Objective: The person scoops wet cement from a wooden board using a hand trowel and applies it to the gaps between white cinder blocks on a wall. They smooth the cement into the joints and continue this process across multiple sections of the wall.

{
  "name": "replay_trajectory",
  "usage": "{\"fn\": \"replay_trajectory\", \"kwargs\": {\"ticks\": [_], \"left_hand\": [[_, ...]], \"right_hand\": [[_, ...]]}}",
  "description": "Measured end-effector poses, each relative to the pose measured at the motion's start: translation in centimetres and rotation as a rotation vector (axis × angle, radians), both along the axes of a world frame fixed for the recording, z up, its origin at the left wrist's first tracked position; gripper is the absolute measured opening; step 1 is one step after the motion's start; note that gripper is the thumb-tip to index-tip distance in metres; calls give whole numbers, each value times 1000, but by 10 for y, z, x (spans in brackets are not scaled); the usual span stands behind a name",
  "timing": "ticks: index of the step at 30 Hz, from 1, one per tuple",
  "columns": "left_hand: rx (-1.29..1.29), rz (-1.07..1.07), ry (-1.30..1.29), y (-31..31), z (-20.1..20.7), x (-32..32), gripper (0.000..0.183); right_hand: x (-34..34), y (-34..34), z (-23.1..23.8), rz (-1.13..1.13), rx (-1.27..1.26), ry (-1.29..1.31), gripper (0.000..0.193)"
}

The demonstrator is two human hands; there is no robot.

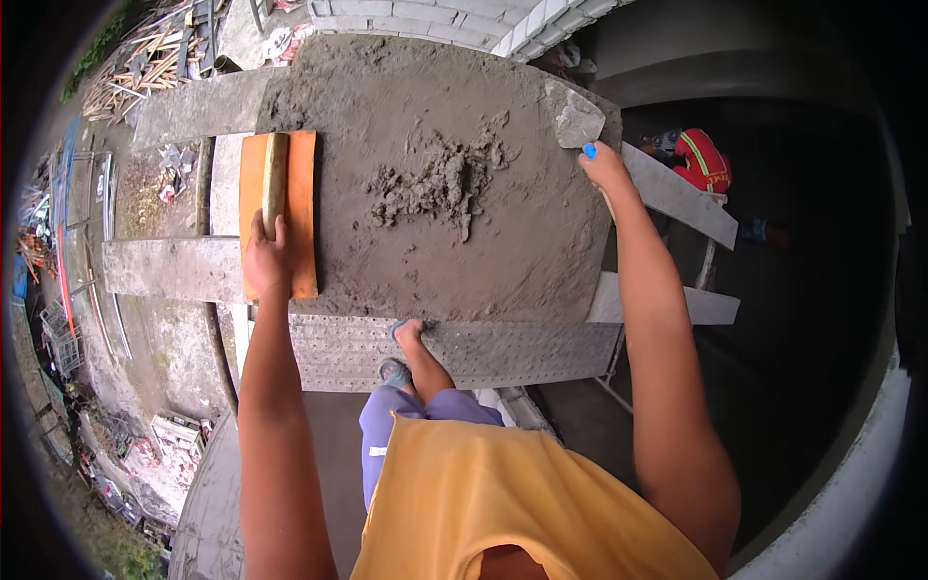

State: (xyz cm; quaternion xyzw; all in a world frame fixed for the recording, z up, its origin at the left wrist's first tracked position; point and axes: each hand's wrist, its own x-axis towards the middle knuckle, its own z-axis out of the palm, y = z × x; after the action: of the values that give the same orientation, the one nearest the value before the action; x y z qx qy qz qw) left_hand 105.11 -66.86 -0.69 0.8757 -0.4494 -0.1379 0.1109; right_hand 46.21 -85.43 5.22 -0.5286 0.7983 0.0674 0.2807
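My left hand grips the lower part of the pale bar handle on an orange plastering float. The float lies along the left edge of a broad mortar-smeared board. Toward the board's far right corner, my right hand is closed round the handle of a trowel, whose blue end shows by the thumb. Grey mortar coats the trowel blade, which is over the board's surface. Between the two tools sits a lumpy heap of wet mortar, touched by neither hand.
My feet stand on a perforated metal plank in front of the board. Grey planks stick out left and right over a drop. Below right, a person in a red vest is bent over. A white block wall rises behind.
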Motion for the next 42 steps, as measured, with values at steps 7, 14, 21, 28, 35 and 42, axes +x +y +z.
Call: {"fn": "replay_trajectory", "kwargs": {"ticks": [7, 14, 21, 28, 35, 42], "left_hand": [[10, 12, 7, -1, 3, -3, 54], [10, -7, -12, -1, -2, 1, 54], [64, 34, 13, 4, 2, 5, 54], [-32, 6, -34, -2, -7, 5, 53], [-5, 9, -50, 4, -4, 7, 52], [-15, 15, -31, 2, -7, 7, 54]], "right_hand": [[33, 27, -12, 465, -173, 66, 34], [127, 130, 21, 568, -27, 59, 29], [151, 210, 58, 489, -381, -50, 33], [191, 231, -21, 173, 74, -30, 34], [231, 227, 35, -40, -319, -150, 31], [205, 221, -36, -82, -147, -64, 35]]}}
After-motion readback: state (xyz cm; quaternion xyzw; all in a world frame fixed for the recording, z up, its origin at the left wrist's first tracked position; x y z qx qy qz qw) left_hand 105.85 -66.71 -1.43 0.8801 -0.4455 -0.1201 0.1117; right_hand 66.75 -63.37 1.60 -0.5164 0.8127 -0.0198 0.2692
